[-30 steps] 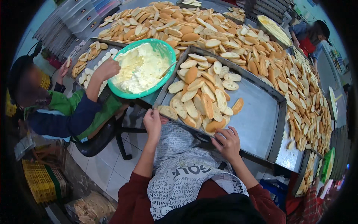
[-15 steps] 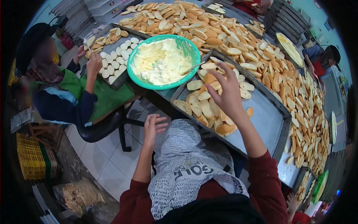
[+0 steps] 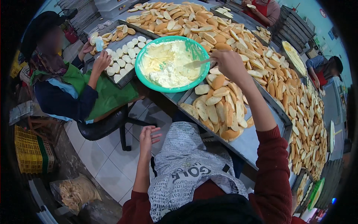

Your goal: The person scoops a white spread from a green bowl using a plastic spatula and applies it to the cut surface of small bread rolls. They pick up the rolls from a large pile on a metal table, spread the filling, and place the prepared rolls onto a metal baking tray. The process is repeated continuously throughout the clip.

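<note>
bread (image 3: 261,63) heaps the table (image 3: 117,17), trays (image 3: 292,25) seemingly stacked behind, right fingers (image 3: 223,56) pinching a spatula (image 3: 194,64), left fingers (image 3: 154,136) spread.

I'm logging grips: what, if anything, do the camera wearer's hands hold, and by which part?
The right hand holds a flat-bladed greyish spatula by its handle end; the left hand holds nothing.
</note>
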Demonstrator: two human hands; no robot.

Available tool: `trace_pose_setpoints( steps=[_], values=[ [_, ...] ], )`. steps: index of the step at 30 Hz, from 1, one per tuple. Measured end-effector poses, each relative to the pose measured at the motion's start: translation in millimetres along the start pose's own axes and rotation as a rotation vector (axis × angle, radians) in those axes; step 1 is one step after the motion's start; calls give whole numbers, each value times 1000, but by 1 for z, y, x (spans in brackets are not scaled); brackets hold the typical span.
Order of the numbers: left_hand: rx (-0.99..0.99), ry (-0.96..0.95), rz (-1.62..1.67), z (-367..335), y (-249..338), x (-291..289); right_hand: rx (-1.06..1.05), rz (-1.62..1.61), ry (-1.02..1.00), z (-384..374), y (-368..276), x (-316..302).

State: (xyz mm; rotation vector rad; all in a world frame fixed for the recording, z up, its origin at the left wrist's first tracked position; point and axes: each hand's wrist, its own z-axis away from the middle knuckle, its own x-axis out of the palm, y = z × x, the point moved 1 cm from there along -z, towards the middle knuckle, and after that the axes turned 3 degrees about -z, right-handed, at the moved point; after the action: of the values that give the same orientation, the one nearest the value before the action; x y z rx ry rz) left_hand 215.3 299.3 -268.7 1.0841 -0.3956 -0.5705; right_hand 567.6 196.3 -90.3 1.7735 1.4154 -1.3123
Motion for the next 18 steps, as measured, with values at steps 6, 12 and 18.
trace_pose_setpoints(
  steps=[6, 12, 18],
  values=[
    [65, -129, -66, -4, 25, 33, 383, -512, 163, 35, 25, 27],
    [86, -181, -117, -3, 33, 53, 262, -220, -38, 70, 16, 54],
    [90, -186, -102, 5, 27, 58, 189, -118, 52, 58, 0, 48]
  ],
)
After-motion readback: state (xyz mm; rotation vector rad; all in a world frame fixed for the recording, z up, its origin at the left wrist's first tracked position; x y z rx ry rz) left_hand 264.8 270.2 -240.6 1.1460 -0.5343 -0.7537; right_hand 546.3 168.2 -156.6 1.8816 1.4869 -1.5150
